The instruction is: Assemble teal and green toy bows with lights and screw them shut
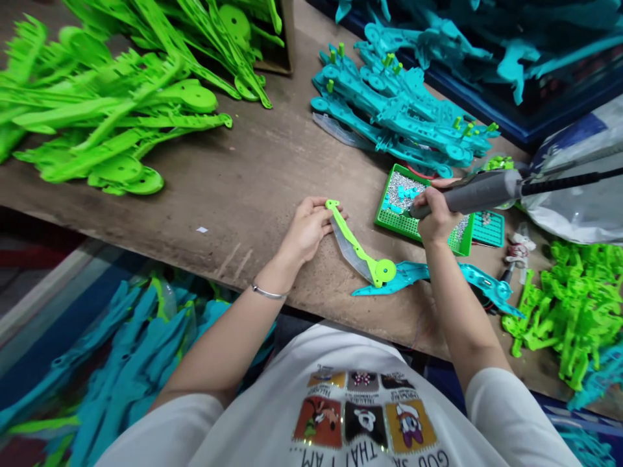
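My left hand [310,227] pinches the upper end of a lime-green arm piece [357,250] with a clear plastic strip along it. The round lower end of that piece rests over a long teal part [411,275] lying near the table's front edge. My right hand [438,217] is wrapped round a grey cylindrical power screwdriver [481,193], held over a green tray [423,237] of small silver screws and teal bits. The tool's tip points down-left into the tray. My right forearm hides the middle of the teal part.
Lime-green parts [117,117] are heaped at the left, with a box of more behind. Teal assemblies [394,97] are stacked behind the tray. Small green parts [574,305] and a plastic bag [579,175] lie at the right. Below the table edge, teal parts [131,363] fill a bin.
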A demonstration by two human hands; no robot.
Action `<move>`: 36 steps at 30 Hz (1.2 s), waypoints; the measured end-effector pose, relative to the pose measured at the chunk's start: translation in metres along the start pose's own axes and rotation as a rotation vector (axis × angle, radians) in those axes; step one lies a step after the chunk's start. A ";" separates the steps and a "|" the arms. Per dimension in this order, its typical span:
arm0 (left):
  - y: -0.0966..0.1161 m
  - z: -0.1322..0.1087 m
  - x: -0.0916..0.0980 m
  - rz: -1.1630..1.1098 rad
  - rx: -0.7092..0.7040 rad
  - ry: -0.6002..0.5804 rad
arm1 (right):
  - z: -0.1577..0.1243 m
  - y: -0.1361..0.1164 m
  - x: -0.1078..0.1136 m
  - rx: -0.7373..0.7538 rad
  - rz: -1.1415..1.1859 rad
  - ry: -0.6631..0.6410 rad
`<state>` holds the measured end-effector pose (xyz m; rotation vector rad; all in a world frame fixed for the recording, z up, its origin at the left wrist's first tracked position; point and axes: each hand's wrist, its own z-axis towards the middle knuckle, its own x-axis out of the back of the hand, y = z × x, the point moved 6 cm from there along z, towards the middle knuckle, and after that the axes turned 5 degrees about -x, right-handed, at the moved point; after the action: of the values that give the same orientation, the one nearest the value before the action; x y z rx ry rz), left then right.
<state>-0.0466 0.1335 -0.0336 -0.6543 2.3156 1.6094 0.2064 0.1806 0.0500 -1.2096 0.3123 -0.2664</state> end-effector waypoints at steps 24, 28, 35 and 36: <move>-0.009 0.011 -0.004 -0.066 0.006 -0.135 | -0.049 -0.016 -0.140 -0.008 0.149 -0.338; -0.008 0.011 -0.005 -0.090 -0.017 -0.152 | -0.047 -0.016 -0.150 -0.094 0.079 -0.417; -0.013 0.018 -0.001 -0.087 -0.071 -0.109 | -0.043 -0.024 -0.178 -0.101 -0.095 -0.793; -0.013 0.018 0.000 -0.084 -0.082 -0.100 | -0.044 -0.023 -0.182 -0.095 -0.111 -0.822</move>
<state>-0.0407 0.1465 -0.0511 -0.6642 2.1330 1.6670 0.0210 0.2012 0.0747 -1.3296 -0.4617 0.1634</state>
